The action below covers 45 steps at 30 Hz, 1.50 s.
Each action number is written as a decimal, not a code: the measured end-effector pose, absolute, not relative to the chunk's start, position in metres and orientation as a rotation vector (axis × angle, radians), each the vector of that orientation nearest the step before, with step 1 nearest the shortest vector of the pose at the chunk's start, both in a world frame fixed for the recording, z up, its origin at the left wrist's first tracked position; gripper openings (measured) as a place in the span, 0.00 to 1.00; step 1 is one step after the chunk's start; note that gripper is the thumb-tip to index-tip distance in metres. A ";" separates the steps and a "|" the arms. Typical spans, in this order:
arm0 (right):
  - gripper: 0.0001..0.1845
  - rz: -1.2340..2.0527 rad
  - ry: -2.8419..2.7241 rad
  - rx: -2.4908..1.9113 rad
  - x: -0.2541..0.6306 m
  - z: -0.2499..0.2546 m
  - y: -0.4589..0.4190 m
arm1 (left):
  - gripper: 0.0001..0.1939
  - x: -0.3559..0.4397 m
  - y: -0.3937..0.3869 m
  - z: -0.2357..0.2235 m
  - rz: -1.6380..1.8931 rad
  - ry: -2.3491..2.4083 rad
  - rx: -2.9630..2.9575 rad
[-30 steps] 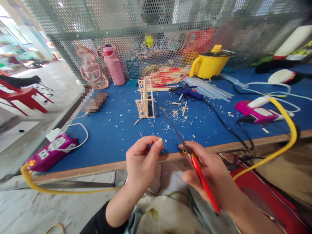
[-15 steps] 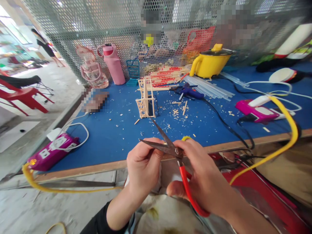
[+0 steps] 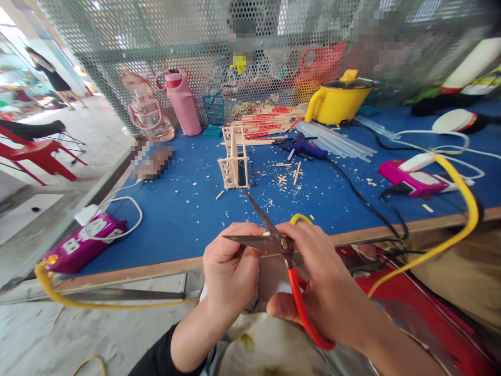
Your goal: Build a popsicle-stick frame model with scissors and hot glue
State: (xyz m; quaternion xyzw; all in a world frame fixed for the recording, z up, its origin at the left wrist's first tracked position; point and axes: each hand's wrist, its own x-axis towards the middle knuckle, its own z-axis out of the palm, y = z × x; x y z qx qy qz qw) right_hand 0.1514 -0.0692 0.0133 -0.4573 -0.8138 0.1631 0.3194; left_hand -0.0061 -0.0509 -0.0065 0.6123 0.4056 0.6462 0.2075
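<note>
Red-handled scissors (image 3: 285, 243) have come across to the left hand (image 3: 230, 269) over the last second, their blades now spread wide and one of them lying nearly level over its fingers. The left fingers are pressed together, apparently pinching a small pale piece (image 3: 266, 233) that they mostly hide; the right hand (image 3: 326, 282) grips the handles with its fingers curled round them. That seems to put the piece within the blades' reach, though whether they touch it I cannot tell. Both hands are just off the near edge of the worktop (image 3: 172, 219). The wooden frame (image 3: 235, 151) stands unmoved near the middle of the worktop, beyond the blade tips. Red marks on the loose sticks (image 3: 266, 125) behind it are too small to read, and no brand is legible on the purple power strip (image 3: 84, 243) at the left edge.
</note>
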 end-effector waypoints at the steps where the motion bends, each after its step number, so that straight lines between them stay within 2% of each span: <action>1: 0.42 0.432 -2.142 -1.203 0.151 0.013 -0.069 | 0.07 -0.006 -0.051 -0.007 1.801 1.125 1.715; 10: 0.42 0.409 -2.169 -1.181 0.150 0.010 -0.067 | 0.12 -0.012 -0.050 -0.011 1.824 1.173 1.988; 16: 0.32 0.448 -2.136 -1.156 0.150 0.010 -0.064 | 0.12 -0.011 -0.052 -0.007 1.801 1.229 2.024; 22: 0.30 0.433 -2.166 -1.189 0.155 0.005 -0.061 | 0.09 -0.010 -0.054 -0.007 1.688 1.310 1.953; 28: 0.22 0.390 -2.113 -1.156 0.153 -0.003 -0.061 | 0.05 -0.009 -0.052 -0.007 1.688 1.272 1.824; 35: 0.34 0.185 -2.068 -1.211 0.156 0.003 -0.065 | 0.04 -0.008 -0.049 -0.007 1.557 1.289 1.400; 41: 0.32 0.217 -2.115 -1.302 0.161 0.008 -0.064 | 0.05 -0.006 -0.050 -0.007 1.536 1.222 1.359; 45: 0.31 0.329 -1.993 -1.826 0.193 0.019 -0.064 | 0.06 -0.012 -0.053 -0.006 1.468 1.179 1.326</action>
